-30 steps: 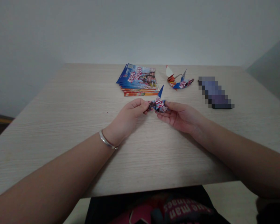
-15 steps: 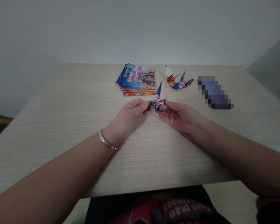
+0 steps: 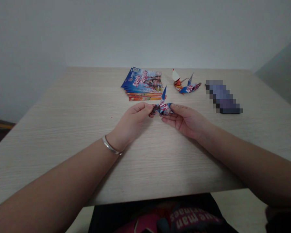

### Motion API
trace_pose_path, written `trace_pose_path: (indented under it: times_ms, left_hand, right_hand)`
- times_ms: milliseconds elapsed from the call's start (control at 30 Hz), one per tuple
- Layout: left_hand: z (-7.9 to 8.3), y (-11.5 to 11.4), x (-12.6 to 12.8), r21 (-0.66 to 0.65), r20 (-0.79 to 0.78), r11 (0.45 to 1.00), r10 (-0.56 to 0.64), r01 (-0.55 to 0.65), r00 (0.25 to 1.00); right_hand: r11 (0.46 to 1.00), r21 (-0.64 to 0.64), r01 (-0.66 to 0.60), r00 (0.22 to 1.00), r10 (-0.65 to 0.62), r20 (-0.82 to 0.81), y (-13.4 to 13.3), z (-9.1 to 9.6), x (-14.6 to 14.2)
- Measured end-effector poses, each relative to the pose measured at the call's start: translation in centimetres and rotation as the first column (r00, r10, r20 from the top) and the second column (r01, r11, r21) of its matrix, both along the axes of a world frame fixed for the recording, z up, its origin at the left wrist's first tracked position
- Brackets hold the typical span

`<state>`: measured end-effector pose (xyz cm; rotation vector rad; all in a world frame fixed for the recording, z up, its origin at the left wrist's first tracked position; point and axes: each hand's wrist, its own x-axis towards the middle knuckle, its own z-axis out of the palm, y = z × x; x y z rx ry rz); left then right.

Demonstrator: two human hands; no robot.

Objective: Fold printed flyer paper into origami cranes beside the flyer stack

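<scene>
Two bare hands meet at the centre of the frame over one pale wood-grain table (image 3: 70, 136). Between them is one folded paper piece (image 3: 164, 108), printed in blue, white and red, with a single narrow blue point standing up from it, tilted slightly to the right. The left hand (image 3: 133, 120) pinches the piece's left end between thumb and curled fingers. The right hand (image 3: 188, 122) pinches the right end, thumb on top and fingers beneath, the lower fingers loosely extended below the paper. One silver bracelet (image 3: 111, 146) circles the left wrist.

Two finished-looking paper birds lie in the upper part of the frame, right of centre: one orange bird (image 3: 177, 84) with a raised white wing, and one blue bird (image 3: 190, 88) just beside it on the right, overlapping it in this view. Left of these two, at upper centre, lies one fanned stack of printed sheets (image 3: 140, 79), blue on top with orange edges below; the sheets overlap too closely to count. To the right of the birds lies one dark flat object (image 3: 224, 97), blurred into blocks. At the bottom centre shows dark clothing with pink lettering (image 3: 184, 218).
</scene>
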<state>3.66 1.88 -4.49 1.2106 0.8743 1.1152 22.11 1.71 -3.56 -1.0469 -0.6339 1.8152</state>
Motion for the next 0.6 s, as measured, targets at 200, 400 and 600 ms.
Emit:
trace_pose_path:
  times_ms: [200, 400, 600]
  left_hand:
    - [-0.19, 0.22, -0.05, 0.067, 0.01, 0.998, -0.001, 0.0, 1.0]
    - [0.02, 0.28, -0.17, 0.033, 0.033, 0.999, -0.011, 0.01, 0.999]
    - [0.13, 0.4, -0.31, 0.005, 0.095, 1.0, -0.024, 0.024, 0.995]
  right_hand:
    - [0.995, -0.093, -0.045, 0.999, 0.043, -0.025, 0.26, 0.8, 0.07]
    - [0.989, -0.146, -0.019, 0.997, 0.007, -0.079, 0.28, 1.02, 0.35]
    - [0.991, -0.133, -0.013, 0.987, -0.008, -0.16, 0.27, 0.74, 0.48]
